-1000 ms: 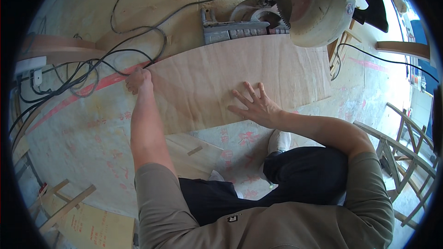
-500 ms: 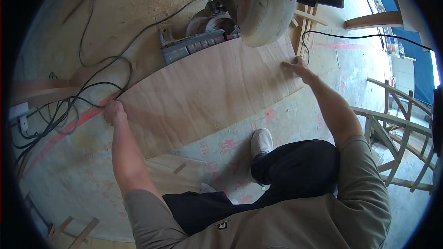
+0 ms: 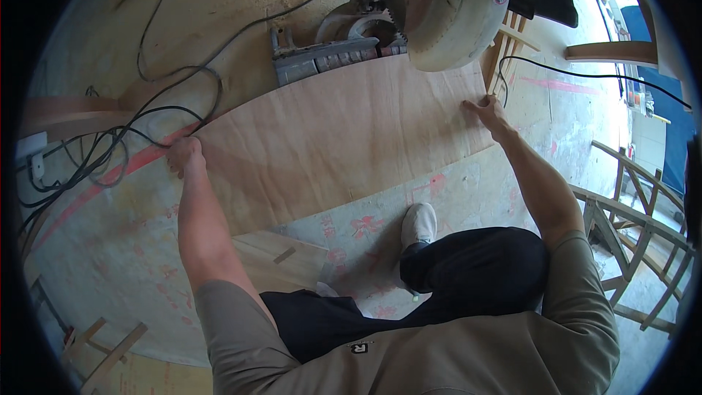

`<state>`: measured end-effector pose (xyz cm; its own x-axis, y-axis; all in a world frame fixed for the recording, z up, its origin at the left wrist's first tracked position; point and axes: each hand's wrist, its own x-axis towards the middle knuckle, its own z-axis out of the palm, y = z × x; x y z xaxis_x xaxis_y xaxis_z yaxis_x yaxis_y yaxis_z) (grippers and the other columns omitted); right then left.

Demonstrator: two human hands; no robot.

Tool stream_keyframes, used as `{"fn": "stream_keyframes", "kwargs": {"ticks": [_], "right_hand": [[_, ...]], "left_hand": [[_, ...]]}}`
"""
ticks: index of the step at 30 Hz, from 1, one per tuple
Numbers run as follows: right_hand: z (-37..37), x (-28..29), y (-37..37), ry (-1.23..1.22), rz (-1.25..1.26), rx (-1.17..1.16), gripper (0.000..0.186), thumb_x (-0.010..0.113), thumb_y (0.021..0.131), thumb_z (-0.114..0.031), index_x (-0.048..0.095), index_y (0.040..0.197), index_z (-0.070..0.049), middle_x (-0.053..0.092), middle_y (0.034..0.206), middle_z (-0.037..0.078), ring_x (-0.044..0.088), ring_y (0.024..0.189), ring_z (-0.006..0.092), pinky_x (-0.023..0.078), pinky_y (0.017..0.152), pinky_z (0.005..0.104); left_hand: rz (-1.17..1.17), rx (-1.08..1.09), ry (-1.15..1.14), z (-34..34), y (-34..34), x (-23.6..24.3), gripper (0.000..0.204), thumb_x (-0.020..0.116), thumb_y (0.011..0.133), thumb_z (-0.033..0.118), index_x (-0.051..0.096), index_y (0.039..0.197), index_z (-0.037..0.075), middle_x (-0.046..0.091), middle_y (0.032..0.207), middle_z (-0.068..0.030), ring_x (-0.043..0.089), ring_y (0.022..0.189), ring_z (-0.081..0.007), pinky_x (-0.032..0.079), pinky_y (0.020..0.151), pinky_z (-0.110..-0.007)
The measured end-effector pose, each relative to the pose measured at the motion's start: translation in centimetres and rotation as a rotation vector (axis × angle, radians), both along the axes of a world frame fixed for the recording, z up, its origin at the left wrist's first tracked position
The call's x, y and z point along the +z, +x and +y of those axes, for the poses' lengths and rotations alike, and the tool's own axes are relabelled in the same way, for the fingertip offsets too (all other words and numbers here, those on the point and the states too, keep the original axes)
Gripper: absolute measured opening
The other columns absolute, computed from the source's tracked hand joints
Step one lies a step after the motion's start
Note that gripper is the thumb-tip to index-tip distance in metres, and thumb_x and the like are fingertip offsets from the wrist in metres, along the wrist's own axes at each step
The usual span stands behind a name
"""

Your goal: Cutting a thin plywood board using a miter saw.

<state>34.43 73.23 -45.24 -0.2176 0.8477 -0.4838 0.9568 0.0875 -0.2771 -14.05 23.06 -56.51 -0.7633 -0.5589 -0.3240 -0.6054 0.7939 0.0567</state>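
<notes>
A broad plywood sheet [image 3: 344, 139] lies in front of me, its long sides looking bowed in this fisheye view. At the sheet's left end, my left hand [image 3: 184, 155] is closed over the edge, the fingers partly hidden. My right hand [image 3: 491, 115] grips the right edge, its thumb on the top face and the other fingers over the side. Against the far edge of the sheet stands a miter saw [image 3: 457, 14] with a pale blade guard. Its grey metal fence [image 3: 325, 61] sits close to that edge, and part of the toothed blade shows beside the guard.
Black cables [image 3: 110, 148] coil left of the sheet, and another cable [image 3: 592, 73] runs off to the right. Wooden strips [image 3: 504, 47] lie behind the saw. A slatted wooden frame [image 3: 636, 227] stands at right. My shoe [image 3: 419, 225] is near the sheet's close edge.
The view has shifted slightly, so the saw and sheet sit farther right in the picture. Both hands keep their hold on the plywood sheet.
</notes>
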Motion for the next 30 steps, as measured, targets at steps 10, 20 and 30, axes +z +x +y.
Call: {"fn": "stream_keyframes", "kwargs": {"ticks": [10,20,30], "right_hand": [[1.0,-0.1,0.2,-0.051,0.017,-0.005,0.071,0.085,0.069,-0.053,0.054,0.107,-0.001,0.057,0.097,0.009,0.055,0.087,0.02,0.046,0.074,0.0344],[0.8,-0.6,-0.1,-0.021,0.027,-0.014,0.076,0.086,0.068,-0.052,0.054,0.11,0.002,0.057,0.1,0.01,0.055,0.09,0.0203,0.046,0.076,0.0353],[0.2,1.2,-1.3,-0.107,-0.057,-0.069,0.1,0.084,0.069,-0.055,0.039,0.137,0.002,0.052,0.129,0.019,0.054,0.116,0.0286,0.045,0.097,0.0404]], "left_hand": [[0.036,-0.016,0.081,1.7,1.1,1.5,0.067,0.053,0.087,0.039,0.041,0.134,-0.006,0.042,0.141,-0.0237,0.041,0.133,-0.0375,0.035,0.107,-0.056],[0.062,0.044,0.034,1.0,0.1,1.1,0.066,0.054,0.086,0.037,0.041,0.131,-0.009,0.044,0.137,-0.0243,0.044,0.129,-0.0378,0.036,0.106,-0.055],[0.136,-0.005,-0.012,2.3,1.0,2.1,0.069,0.061,0.085,0.038,0.035,0.134,-0.004,0.046,0.134,-0.0211,0.047,0.126,-0.0346,0.041,0.101,-0.054]]}}
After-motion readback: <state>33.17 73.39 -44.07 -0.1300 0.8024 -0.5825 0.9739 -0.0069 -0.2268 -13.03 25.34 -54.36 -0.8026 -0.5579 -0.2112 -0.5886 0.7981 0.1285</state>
